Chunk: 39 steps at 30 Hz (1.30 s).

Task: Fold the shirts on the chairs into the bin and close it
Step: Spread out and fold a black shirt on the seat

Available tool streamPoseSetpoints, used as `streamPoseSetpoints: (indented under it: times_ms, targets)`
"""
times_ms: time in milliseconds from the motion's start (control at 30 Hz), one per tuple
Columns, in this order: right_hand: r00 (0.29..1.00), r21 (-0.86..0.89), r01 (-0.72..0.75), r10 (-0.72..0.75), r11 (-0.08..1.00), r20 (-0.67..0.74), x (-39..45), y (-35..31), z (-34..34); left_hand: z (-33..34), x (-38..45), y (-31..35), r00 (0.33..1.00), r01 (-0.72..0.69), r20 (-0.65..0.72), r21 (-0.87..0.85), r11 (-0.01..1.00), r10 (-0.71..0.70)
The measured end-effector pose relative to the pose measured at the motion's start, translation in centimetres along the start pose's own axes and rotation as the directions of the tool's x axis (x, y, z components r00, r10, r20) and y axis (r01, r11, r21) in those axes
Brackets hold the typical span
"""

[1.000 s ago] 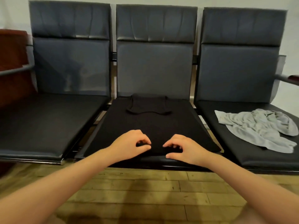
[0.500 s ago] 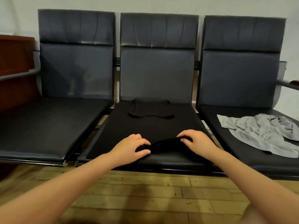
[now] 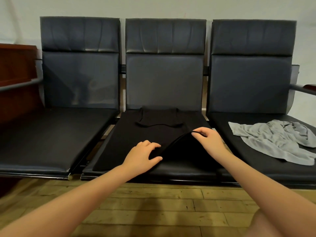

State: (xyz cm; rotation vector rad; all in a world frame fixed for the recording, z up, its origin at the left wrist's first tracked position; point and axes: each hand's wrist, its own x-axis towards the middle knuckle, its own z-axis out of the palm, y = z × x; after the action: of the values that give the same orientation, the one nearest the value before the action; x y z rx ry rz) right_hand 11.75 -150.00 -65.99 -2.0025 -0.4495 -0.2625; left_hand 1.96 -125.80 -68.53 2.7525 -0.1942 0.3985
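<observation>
A person works on a black shirt (image 3: 136, 134) spread flat across the seat of the middle chair (image 3: 164, 86) in a row of three dark padded chairs, its neckline toward the backrest. The right hand (image 3: 209, 140) pinches the shirt's near hem between thumb and fingers and holds that corner raised above the seat, so the cloth curves up in an arc from the cushion. The left hand (image 3: 142, 155) grips the same hem lower down, near the front of the seat, its fingers resting on top of the fabric and the thumb beneath the fold. A grey shirt (image 3: 277, 141) lies crumpled on the seat of the right chair (image 3: 251, 82), well apart from both hands. The left chair (image 3: 80, 79) stands beside a reddish wooden unit (image 3: 17, 79). Below the seats runs a pale wooden floor (image 3: 153, 207).
</observation>
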Motion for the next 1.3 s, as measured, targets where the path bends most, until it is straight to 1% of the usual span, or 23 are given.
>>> streamPoseSetpoints:
  times_ms: [100,167,300,400,500,567,633,700,767,833,900,967,1067,1100,1167,1233,1300]
  targets:
    - [1.000,-0.008,0.007,-0.007,1.000,-0.001,0.4,-0.4,0.5,0.6,0.6,1.3,1.000,-0.003,0.023,-0.068,0.998,0.005]
    - [1.000,-0.013,-0.001,0.001,1.000,0.007,0.5,-0.4,0.8,1.1,1.1,1.9,0.999,-0.006,0.037,-0.072,0.997,0.009]
    - [1.000,-0.072,0.000,0.001,0.997,0.025,0.5,-0.2,0.6,2.0,1.7,2.5,1.000,-0.001,0.015,-0.126,0.992,0.003]
    - [0.992,-0.131,0.019,-0.002,0.991,0.122,0.2,0.3,-0.1,1.7,1.8,2.4,1.000,0.002,-0.009,-0.125,0.992,-0.004]
    - [0.965,-0.115,0.017,0.013,0.993,0.261,-0.1,1.0,-1.3,0.6,1.8,1.4,1.000,0.013,-0.012,-0.116,0.993,-0.015]
    - [0.942,-0.130,0.000,0.044,0.991,0.334,-0.3,1.5,-2.1,-0.3,1.6,0.1,0.999,0.031,-0.031,-0.087,0.996,-0.034]
    - [0.926,-0.189,0.005,0.067,0.982,0.372,-0.7,2.0,-2.7,-1.2,0.9,-1.4,0.999,0.046,-0.028,-0.019,0.999,-0.046]
    - [0.926,-0.225,0.015,0.071,0.974,0.370,-1.0,2.5,-3.3,-2.1,0.0,-2.9,0.998,0.055,-0.032,0.029,0.998,-0.054]
    - [0.949,-0.182,0.001,0.057,0.983,0.311,-1.3,2.7,-3.8,-2.8,-0.9,-4.1,0.995,0.086,-0.058,-0.009,0.996,-0.086]
    - [0.974,-0.038,-0.040,0.047,0.999,0.221,-1.9,2.3,-4.3,-3.4,-1.8,-4.6,0.988,0.132,-0.062,-0.089,0.987,-0.138]
    - [0.987,0.112,-0.076,0.060,0.991,0.146,-2.6,1.6,-4.6,-3.8,-2.7,-4.2,0.985,0.148,-0.058,-0.215,0.965,-0.164]
    - [0.987,0.164,-0.098,0.075,0.982,0.140,-3.3,1.0,-4.6,-4.0,-3.6,-3.2,0.982,0.138,-0.079,-0.309,0.941,-0.170]
    - [0.974,0.094,-0.090,0.068,0.991,0.215,-4.3,0.6,-4.6,-4.6,-4.8,-1.5,0.969,0.140,-0.139,-0.370,0.918,-0.203]
    - [0.969,0.072,-0.085,0.065,0.994,0.237,-4.6,0.4,-4.9,-5.0,-5.2,-1.2,0.969,0.130,-0.150,-0.361,0.923,-0.195]
    - [0.965,-0.006,-0.045,0.045,0.999,0.257,-5.0,0.2,-5.8,-5.8,-5.7,-1.3,0.984,0.080,-0.133,-0.270,0.959,-0.120]
    - [0.965,-0.098,0.011,0.014,0.995,0.260,-5.3,0.1,-6.9,-6.9,-6.1,-2.1,0.997,0.030,-0.070,-0.148,0.988,-0.041]
    - [0.963,-0.125,0.022,0.013,0.992,0.269,-5.4,0.3,-7.8,-8.2,-6.3,-3.4,0.998,0.057,-0.006,-0.095,0.994,-0.057]
